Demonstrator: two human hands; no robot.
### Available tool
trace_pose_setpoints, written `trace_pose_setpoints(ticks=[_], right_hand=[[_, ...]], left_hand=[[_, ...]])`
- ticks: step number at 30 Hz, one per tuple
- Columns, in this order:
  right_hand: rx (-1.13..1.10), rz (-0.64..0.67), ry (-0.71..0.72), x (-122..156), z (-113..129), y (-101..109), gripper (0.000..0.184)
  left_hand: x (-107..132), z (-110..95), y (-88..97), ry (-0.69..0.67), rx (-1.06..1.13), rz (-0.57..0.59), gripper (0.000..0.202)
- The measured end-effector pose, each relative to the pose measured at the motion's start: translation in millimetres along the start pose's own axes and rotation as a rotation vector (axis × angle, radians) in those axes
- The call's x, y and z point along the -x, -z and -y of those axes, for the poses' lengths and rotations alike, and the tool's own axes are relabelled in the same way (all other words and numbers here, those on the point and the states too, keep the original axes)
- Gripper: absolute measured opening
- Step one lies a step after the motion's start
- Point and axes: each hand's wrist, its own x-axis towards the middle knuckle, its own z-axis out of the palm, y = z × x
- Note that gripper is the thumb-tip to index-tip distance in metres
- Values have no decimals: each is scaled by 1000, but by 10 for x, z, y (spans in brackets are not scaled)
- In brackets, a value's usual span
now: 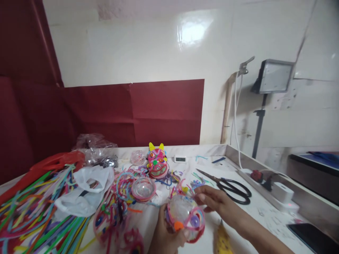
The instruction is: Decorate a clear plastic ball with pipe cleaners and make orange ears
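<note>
My left hand (169,234) is closed around a clear plastic ball (182,208) trimmed with pink and red pipe cleaners, a purple round piece and an orange piece. Beside the ball's upper right, my right hand (212,199) has its fingers stretched out and slightly bent. Whether its fingertips touch the ball or the pipe cleaner scraps (197,183) behind it, I cannot tell. A finished-looking pink lion-head figure (157,162) with yellow ears stands farther back. Left of my hands lies a clear half-shell (143,188) rimmed in pink.
Black-handled scissors (227,185) lie at right, near a white power strip (272,194) and a dark phone (314,238). Many pipe cleaners (53,218) and a white plastic bag (82,204) cover the left side. A yellow object (224,240) is at the front; a small digital display (180,159) stands behind.
</note>
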Motion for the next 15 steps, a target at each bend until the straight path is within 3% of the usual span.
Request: trace_pose_setpoints(ticks=[7,10,15], right_hand=[[-150,136,-128,300,-121,-40,51],[-280,205,-210,400,-117,-31,50],[-348,266,-148,482,-160,-42,39]], left_hand=[[64,-73,-59,95,-84,88,68],[122,-146,-106,158,-100,67,63],[242,-281,-165,199,-146,22,54]])
